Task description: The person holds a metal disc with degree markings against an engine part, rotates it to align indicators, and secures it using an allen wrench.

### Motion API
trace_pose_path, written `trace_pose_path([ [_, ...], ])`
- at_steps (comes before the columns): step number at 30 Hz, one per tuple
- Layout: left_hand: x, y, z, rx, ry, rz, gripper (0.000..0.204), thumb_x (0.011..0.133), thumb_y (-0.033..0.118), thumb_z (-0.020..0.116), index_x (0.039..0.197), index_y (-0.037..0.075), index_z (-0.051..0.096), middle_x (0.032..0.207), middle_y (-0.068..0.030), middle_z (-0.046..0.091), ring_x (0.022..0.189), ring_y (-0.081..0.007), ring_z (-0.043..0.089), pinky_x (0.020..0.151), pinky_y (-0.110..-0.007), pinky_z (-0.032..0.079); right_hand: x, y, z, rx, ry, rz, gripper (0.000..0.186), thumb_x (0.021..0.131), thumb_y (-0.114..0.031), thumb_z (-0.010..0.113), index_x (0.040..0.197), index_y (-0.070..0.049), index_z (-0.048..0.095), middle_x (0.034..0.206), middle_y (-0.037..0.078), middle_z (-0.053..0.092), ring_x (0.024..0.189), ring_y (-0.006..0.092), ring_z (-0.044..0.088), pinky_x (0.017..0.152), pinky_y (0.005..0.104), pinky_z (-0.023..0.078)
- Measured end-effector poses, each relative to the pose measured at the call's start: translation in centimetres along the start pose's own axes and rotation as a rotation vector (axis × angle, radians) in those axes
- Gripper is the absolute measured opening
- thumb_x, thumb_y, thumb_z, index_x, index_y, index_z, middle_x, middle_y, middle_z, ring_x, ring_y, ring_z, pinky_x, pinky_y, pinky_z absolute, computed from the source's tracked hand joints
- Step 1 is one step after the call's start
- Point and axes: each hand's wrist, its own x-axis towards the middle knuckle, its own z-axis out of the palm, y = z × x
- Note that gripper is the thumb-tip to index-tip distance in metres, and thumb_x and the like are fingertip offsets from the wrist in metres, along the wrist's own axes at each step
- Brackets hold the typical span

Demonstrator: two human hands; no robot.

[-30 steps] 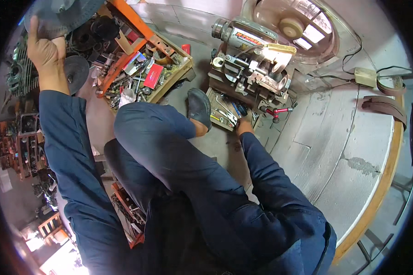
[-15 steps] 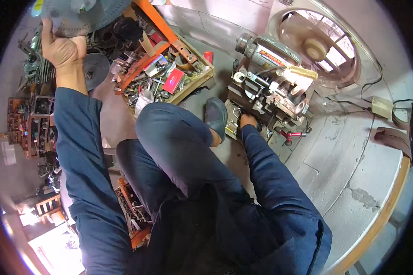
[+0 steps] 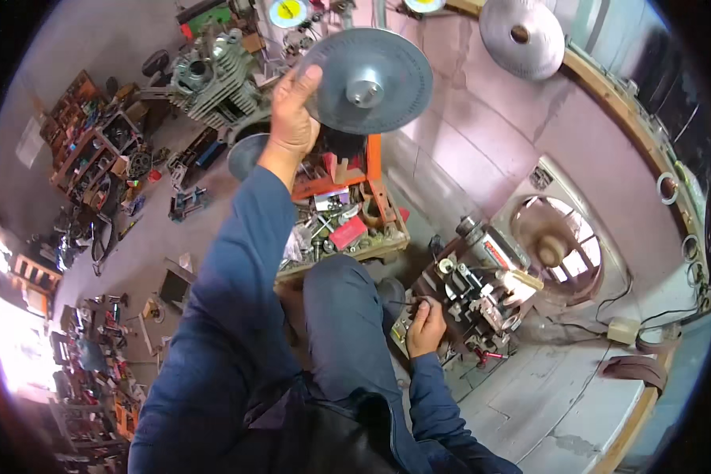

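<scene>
Left hand (image 3: 295,118) clamped on disc (image 3: 365,92), cluttered crate (image 3: 391,246) below; right hand (image 3: 426,328) pinching thin rod (image 3: 403,303), machine (image 3: 482,296) beside, knee (image 3: 336,276) between

1. The head camera, left one of a pair, looks from the person's head, behind the left fingers (image 3: 303,85) and above the right fingers (image 3: 423,314).
2. It faces down and forward, past the left fingers to the wall (image 3: 450,130) beyond them.
3. Both sleeves (image 3: 247,229) run from close to it out to the fingers.
4. The wide fisheye view is upright, bending straight edges.
</scene>
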Motion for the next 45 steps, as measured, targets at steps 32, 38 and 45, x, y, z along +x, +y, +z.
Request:
trace_pose_path([
  [32,-0.1,0.2,1.0,0.307,0.054,-0.063,0.033,0.081,0.015,0.087,0.108,0.003,0.072,0.101,-0.0032,0.075,0.089,-0.0098,0.068,0.083,-0.028,0.055,13.6,-23.7,2.4,0.252,0.172,-0.729,0.025,0.103,-0.01,0.049,0.108,0.008,0.065,0.118,0.025,0.069,0.099,0.0342,0.072,0.087,0.0392,0.058],
  [38,0.1,0.1,0.7,0.393,0.082,-0.052,0.038,0.08,0.017,0.088,0.111,0.002,0.071,0.101,-0.0043,0.075,0.089,-0.0106,0.068,0.083,-0.029,0.056,15.0,-25.7,-0.2,0.009,0.031,-0.876,0.014,0.097,-0.002,0.059,0.109,0.004,0.061,0.109,0.02,0.069,0.095,0.0343,0.069,0.083,0.0399,0.055],
  [45,-0.1,0.3,1.0,0.363,0.046,-0.05,0.038,0.083,0.02,0.087,0.111,0.002,0.07,0.101,-0.0029,0.074,0.088,-0.0093,0.067,0.082,-0.028,0.055,14.8,-25.4,1.3,0.376,0.044,-0.635,0.006,0.1,0.0,0.052,0.103,0.003,0.056,0.098,0.016,0.065,0.08,0.0271,0.068,0.076,0.0357,0.056],
])
